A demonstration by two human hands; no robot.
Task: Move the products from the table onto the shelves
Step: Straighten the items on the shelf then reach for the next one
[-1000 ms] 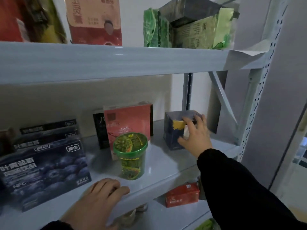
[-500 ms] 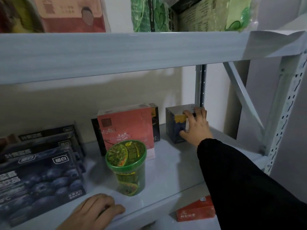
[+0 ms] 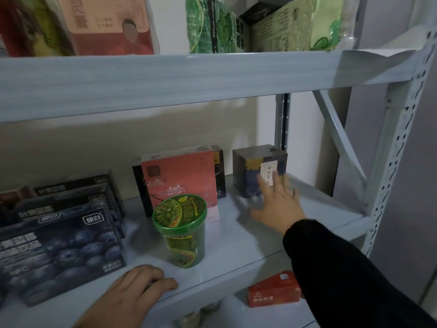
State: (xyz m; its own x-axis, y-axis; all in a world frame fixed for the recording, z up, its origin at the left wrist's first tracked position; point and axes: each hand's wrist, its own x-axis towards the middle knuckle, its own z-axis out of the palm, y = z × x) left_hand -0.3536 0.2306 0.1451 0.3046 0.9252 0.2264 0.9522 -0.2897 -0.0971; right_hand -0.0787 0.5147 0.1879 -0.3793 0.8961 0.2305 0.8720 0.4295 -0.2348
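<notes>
I see the right hand point(image 3: 276, 204) with fingers spread, empty, just in front of the dark box point(image 3: 257, 170), which stands upright at the back of the middle shelf point(image 3: 236, 247). The left hand point(image 3: 132, 294) lies flat, fingers together, on the shelf's front edge near the green cup point(image 3: 181, 229).

The right hand point(image 3: 279, 204) is bare, with no glove, ring or watch showing, and its outline is slightly blurred. Its arm wears a plain black long sleeve point(image 3: 350, 275) of soft, matte cloth, ending at the wrist in a close edge. The left hand point(image 3: 132, 294) is bare too; no sleeve shows on it.
</notes>
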